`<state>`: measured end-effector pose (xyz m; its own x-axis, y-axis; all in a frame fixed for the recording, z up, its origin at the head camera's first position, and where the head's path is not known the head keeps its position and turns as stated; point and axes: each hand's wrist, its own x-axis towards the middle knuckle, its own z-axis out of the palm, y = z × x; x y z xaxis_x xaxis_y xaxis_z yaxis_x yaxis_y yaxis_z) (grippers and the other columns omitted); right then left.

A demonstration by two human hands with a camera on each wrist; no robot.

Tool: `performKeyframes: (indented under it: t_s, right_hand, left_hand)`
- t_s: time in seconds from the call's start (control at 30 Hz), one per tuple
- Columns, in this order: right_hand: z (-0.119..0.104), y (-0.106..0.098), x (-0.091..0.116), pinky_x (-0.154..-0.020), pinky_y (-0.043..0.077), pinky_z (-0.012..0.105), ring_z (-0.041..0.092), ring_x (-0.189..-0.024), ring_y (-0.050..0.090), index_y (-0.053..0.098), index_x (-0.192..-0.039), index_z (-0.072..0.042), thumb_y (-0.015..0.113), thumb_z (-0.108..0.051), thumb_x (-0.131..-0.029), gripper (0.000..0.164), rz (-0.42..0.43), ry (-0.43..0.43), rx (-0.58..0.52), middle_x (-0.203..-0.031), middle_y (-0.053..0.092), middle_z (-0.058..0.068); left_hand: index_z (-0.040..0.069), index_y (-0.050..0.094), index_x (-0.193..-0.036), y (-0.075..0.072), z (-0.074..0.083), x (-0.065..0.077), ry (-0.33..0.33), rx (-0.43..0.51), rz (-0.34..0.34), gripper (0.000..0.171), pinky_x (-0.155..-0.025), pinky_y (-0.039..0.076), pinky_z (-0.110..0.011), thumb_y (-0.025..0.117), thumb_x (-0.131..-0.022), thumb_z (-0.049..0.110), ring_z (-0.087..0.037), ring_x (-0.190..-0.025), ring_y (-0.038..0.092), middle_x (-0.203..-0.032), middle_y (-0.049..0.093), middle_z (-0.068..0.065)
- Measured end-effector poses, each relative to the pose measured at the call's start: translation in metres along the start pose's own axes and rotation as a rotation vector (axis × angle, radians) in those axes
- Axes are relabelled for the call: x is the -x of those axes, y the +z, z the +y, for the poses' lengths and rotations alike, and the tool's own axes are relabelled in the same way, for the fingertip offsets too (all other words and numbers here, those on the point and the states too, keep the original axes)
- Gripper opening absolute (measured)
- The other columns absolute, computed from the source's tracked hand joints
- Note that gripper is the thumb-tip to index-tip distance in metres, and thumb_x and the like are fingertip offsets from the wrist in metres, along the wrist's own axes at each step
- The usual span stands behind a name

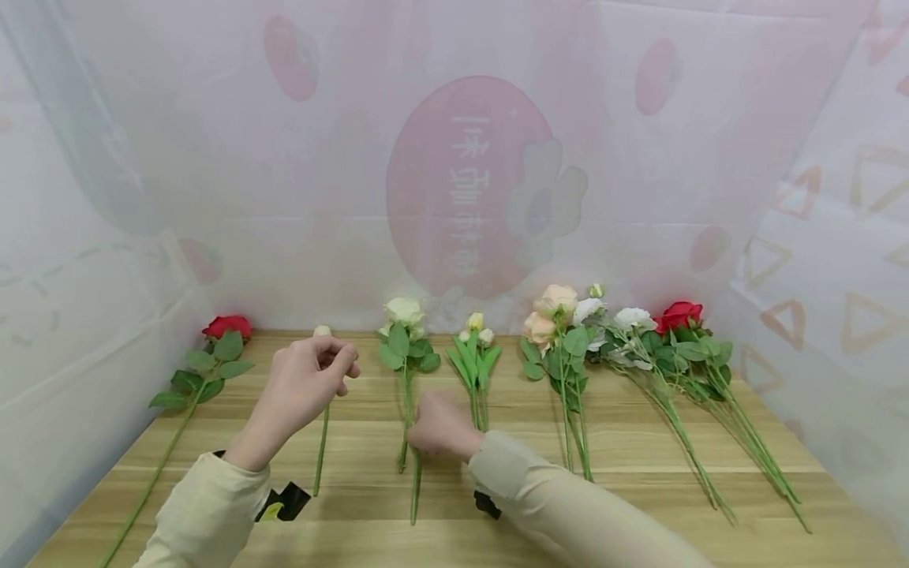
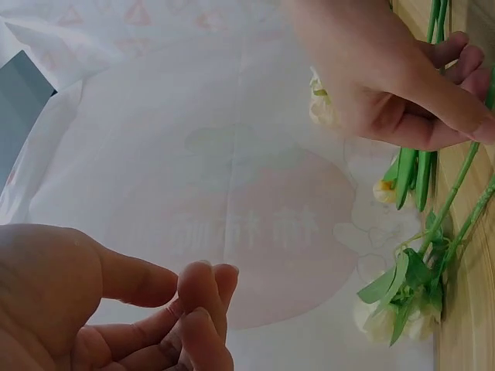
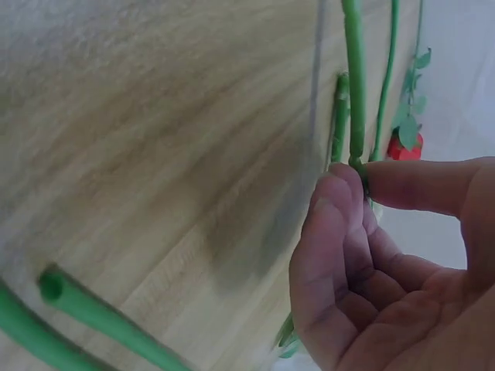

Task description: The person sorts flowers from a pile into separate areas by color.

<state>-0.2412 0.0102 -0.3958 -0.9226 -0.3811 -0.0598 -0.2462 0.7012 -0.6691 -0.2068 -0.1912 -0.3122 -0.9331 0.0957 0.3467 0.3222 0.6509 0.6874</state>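
Observation:
My right hand pinches the green stem of a cream-white rose between thumb and fingers, low over the table. Another stem lies close beside the pinched one. In the left wrist view, the cream blooms and their leaves lie below the right hand. My left hand hovers above a single white-headed flower, fingers loosely curled and thumb near the fingertips. Nothing shows between those fingers in the left wrist view.
A red rose lies at the far left. Right of the middle are tulips, peach roses, white flowers and another red rose on the wooden table. A printed curtain stands behind.

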Motion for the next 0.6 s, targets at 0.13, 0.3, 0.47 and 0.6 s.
performKeyframes:
  t_s: [0.13,0.3,0.47,0.6]
  right_hand:
    - [-0.0001,0.0022,-0.0010,-0.032,0.025,0.022,0.008,-0.029,0.031,0.036,-0.043,-0.015,0.055,0.007,-0.074,0.043,-0.009,-0.006,0.023,-0.035,0.037,-0.002]
    - [0.0035,0.0005,-0.0008,-0.032,0.029,0.022,0.008,-0.029,0.037,0.042,-0.044,-0.014,0.060,0.002,-0.078,0.042,-0.008,-0.006,0.030,-0.036,0.043,-0.002]
    - [0.0066,-0.0007,-0.0006,-0.034,0.033,0.023,0.009,-0.031,0.044,0.047,-0.044,-0.011,0.067,-0.007,-0.084,0.045,-0.008,-0.005,0.053,-0.038,0.049,0.000]
    - [0.0047,-0.0023,0.0034,-0.034,0.029,0.022,0.009,-0.031,0.042,0.046,-0.044,-0.012,0.071,-0.018,-0.089,0.052,-0.007,-0.009,0.045,-0.037,0.046,0.000]
  left_hand:
    - [0.008,0.070,-0.100,-0.0020,0.0002,-0.0001,-0.011,-0.008,-0.019,0.022,-0.058,0.048,-0.036,0.053,-0.102,0.022,-0.014,-0.062,0.064,-0.081,0.068,0.003]
    - [0.008,0.069,-0.095,-0.0017,-0.0001,-0.0013,-0.017,-0.037,-0.037,0.022,-0.053,0.044,-0.034,0.054,-0.102,0.022,-0.014,-0.061,0.063,-0.078,0.067,0.003]
    - [0.008,0.068,-0.093,-0.0003,-0.0012,-0.0013,-0.035,-0.050,-0.063,0.023,-0.049,0.042,-0.033,0.054,-0.102,0.024,-0.015,-0.060,0.061,-0.075,0.066,0.002]
    - [0.008,0.069,-0.091,-0.0008,-0.0016,-0.0013,-0.044,-0.063,-0.080,0.026,-0.050,0.042,-0.034,0.053,-0.102,0.026,-0.015,-0.060,0.061,-0.074,0.066,0.002]
